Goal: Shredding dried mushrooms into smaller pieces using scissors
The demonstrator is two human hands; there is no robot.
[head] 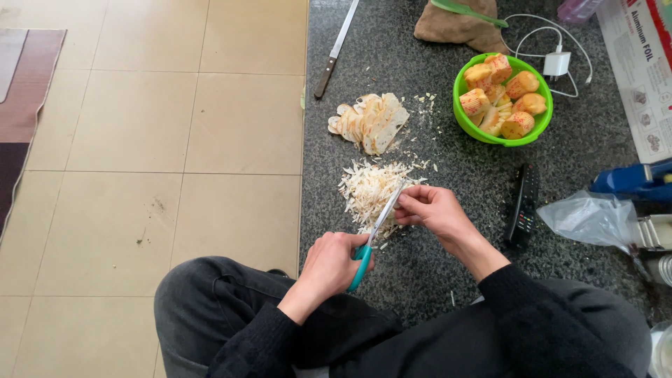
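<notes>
A dark speckled stone bench (420,280) is seen beside a floor of pale tiles (161,140), with a reddish rug (24,84) at the far left. At the near edge, teal-handled scissors (371,238) are gripped by the left hand (332,262), whose fingers are closed through and around the handles; the blades are pointed away, toward the right hand (430,210). The right hand is pinched shut on a small pale piece held at the blade tips, though what it is cannot be told exactly. Just beyond the hands, a heap of fine pale shreds (371,187) is spread on the bench, and farther off a stack of uncut pale slices (371,122) is lying. To the far right, a green bowl (465,119) is filled with small yellow cakes in printed paper cups (500,94). A long knife with a dark handle (336,49) is laid at the far edge, near a brown cloth (455,28). A white charger with its cable (556,63), a black remote control (523,206) and a crumpled clear plastic bag (591,218) are placed on the right. Dark trousers and black sleeves are worn by the person.
</notes>
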